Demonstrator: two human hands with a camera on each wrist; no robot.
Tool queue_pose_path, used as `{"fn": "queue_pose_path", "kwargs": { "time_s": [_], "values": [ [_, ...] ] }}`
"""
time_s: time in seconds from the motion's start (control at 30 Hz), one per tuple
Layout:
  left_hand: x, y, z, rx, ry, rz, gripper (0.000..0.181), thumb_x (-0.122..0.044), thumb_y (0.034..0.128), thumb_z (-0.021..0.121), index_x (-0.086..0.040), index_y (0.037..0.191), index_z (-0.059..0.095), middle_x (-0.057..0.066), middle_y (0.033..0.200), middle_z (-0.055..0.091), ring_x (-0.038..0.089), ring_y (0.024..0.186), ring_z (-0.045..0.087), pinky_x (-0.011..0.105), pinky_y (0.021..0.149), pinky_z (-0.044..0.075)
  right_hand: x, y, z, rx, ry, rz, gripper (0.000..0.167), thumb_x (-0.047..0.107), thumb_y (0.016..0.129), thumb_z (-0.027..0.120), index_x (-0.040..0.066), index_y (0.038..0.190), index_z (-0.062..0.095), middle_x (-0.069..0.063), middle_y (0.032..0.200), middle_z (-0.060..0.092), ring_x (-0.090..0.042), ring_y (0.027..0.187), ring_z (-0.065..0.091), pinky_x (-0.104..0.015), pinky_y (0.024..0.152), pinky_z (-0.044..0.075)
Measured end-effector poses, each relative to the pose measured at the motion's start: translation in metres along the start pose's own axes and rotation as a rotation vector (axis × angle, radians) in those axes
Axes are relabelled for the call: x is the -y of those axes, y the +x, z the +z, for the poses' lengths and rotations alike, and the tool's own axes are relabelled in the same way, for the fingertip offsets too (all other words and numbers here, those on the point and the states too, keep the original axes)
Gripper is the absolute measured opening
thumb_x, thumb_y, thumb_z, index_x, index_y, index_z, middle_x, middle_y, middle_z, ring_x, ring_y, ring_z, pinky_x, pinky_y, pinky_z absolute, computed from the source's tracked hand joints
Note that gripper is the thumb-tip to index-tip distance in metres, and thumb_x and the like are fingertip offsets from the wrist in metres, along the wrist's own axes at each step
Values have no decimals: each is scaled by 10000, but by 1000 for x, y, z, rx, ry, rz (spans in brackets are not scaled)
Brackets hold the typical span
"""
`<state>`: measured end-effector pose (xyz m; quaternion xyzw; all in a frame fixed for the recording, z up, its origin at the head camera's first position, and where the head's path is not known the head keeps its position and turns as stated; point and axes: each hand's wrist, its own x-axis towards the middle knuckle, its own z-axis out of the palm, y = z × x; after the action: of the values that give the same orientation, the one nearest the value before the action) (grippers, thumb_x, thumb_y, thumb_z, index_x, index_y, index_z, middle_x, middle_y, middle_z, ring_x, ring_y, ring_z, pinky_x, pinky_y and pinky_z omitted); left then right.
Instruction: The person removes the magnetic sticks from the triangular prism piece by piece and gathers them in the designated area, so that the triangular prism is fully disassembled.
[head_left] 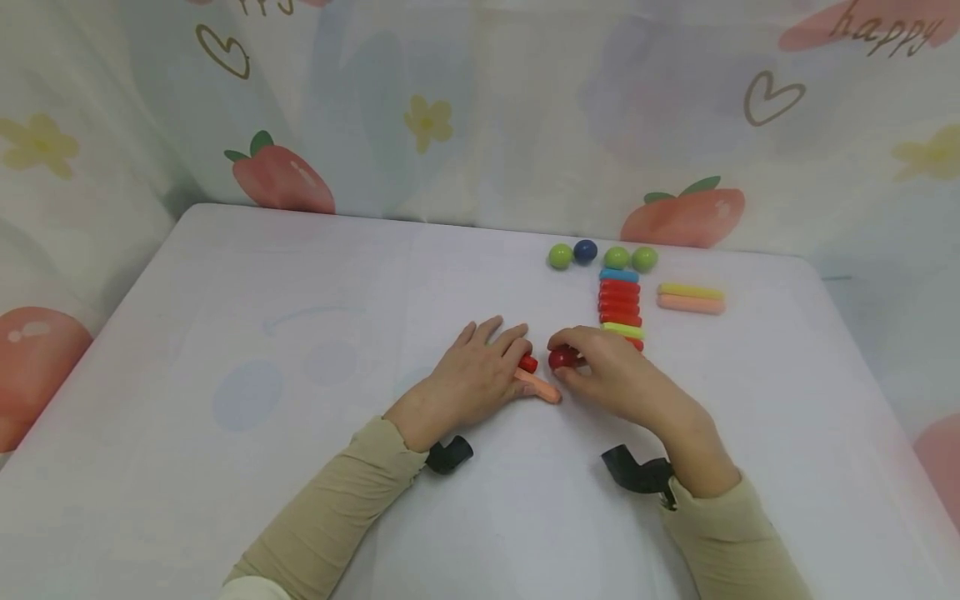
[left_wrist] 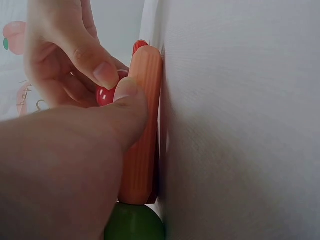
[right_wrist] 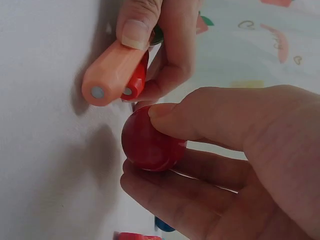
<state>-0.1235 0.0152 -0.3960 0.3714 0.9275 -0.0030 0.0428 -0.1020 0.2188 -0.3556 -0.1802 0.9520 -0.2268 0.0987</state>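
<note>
My left hand [head_left: 480,371] grips an orange magnetic rod [head_left: 542,388] and a red magnetic rod [head_left: 528,363] low over the white table, thumb on the orange one. The left wrist view shows a green ball [left_wrist: 134,222] touching the orange rod's near end. Round metal discs show on the rods' other ends in the right wrist view. Just to the right, my right hand [head_left: 615,367] pinches a shiny red ball [right_wrist: 150,140] between thumb and fingers. A small gap separates that ball from the rod ends. Fingers of the left hand are partly hidden behind the rods.
Behind the right hand lies a column of red rods [head_left: 619,307], with a blue rod [head_left: 618,274] and a yellow-green rod [head_left: 624,330]. Green balls [head_left: 617,257] and a dark blue ball [head_left: 585,251] line the back. A yellow rod [head_left: 692,292] lies further right beside another orange rod.
</note>
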Motion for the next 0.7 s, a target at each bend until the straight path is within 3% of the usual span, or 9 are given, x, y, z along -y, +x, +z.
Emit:
{"fn": "queue_pose_path", "kwargs": {
  "time_s": [0.33, 0.7],
  "values": [
    [0, 2, -2, 30, -13, -11, 593, -563, 1002, 444, -175, 1451, 437, 19, 1600, 351, 328, 1477, 313, 515, 1181, 332, -7, -4, -14, -54, 19, 28, 335, 53, 873, 731, 35, 1198, 649, -106, 1111, 696, -276, 1015, 675, -472, 881, 584],
    [1, 2, -3, 37, -21, -12, 628, -590, 999, 415, -175, 1470, 416, 8, 1605, 342, 318, 1481, 302, 504, 1187, 322, -16, -10, -28, -119, 11, 79, 367, 74, 886, 725, 39, 1234, 616, -138, 1160, 670, -310, 1059, 646, -510, 890, 573]
  ]
}}
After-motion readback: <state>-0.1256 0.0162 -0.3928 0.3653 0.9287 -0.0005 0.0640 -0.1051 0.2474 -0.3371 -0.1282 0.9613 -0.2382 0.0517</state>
